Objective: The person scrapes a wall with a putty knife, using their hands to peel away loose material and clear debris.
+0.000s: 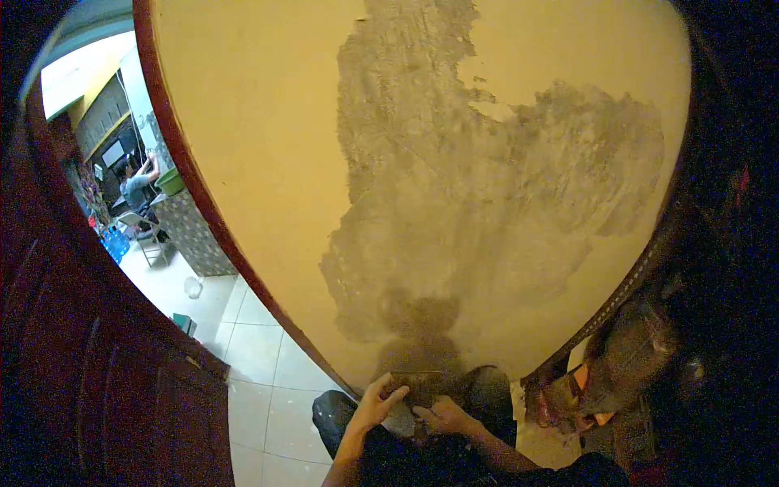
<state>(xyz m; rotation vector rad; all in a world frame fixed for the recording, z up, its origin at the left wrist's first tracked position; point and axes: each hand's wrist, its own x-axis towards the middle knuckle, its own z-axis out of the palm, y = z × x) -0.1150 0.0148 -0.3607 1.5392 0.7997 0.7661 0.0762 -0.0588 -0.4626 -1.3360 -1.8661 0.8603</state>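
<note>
Low in the head view, both my hands are close together before a yellow wall with a large rough grey patch. My left hand is closed, thumb and fingers at the left end of a thin flat plate with a straight edge. My right hand is closed just right of it, fingers curled at a small scraper with a grey blade and a dark handle. Its grip is partly hidden in shadow. My bent knees flank the hands.
A dark red door stands at left, with pale floor tiles beyond it. Farther off, a person sits on a folding chair by a green basin. Cluttered dark items lie at right.
</note>
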